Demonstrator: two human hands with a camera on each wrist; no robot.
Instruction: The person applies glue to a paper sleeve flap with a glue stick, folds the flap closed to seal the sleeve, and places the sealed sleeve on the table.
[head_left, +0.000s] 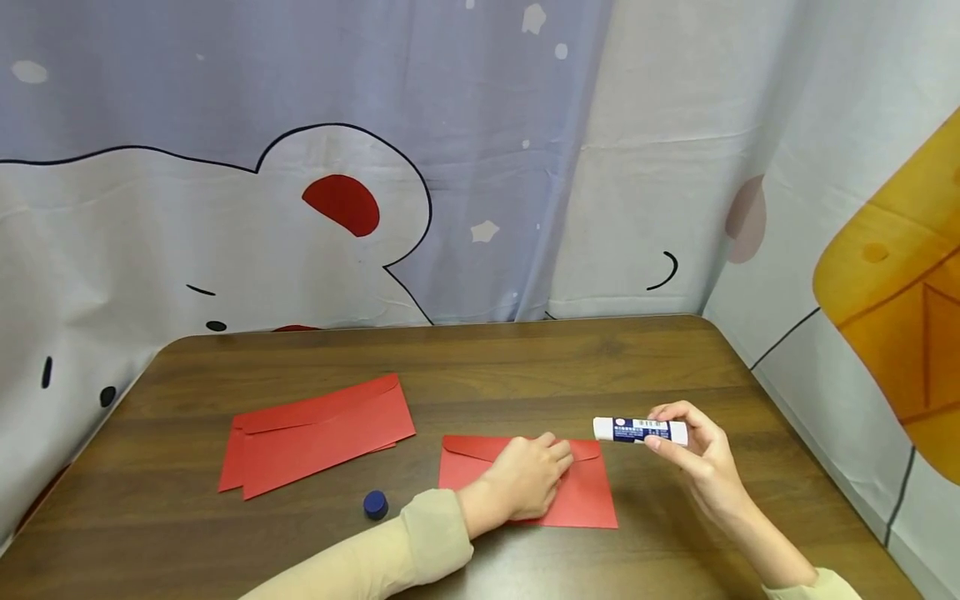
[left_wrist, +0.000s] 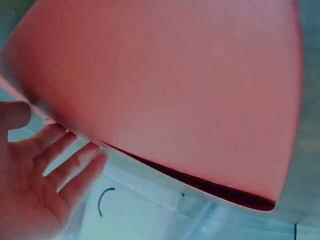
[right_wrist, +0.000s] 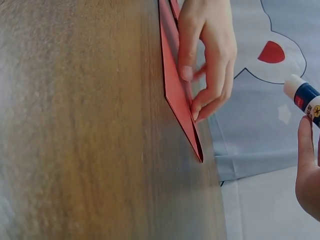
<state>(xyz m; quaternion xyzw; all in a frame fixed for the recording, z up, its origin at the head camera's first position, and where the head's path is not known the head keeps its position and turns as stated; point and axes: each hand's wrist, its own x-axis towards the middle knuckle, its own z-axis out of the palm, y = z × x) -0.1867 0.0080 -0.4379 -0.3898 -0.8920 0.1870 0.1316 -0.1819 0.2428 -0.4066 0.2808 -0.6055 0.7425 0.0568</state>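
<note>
A red envelope lies on the table, its flap along the far side. My left hand rests on it, fingertips at the flap. In the left wrist view a dark gap shows along the edge of the envelope, with the fingers fairly straight and the thumb apart. To the right, above the table, my right hand holds an uncapped glue stick between thumb and fingers. Its white tip points toward the left hand. The blue cap stands on the table beside the left sleeve.
Two more red envelopes overlap at the left of the wooden table. A patterned curtain hangs behind the far edge and along the right side.
</note>
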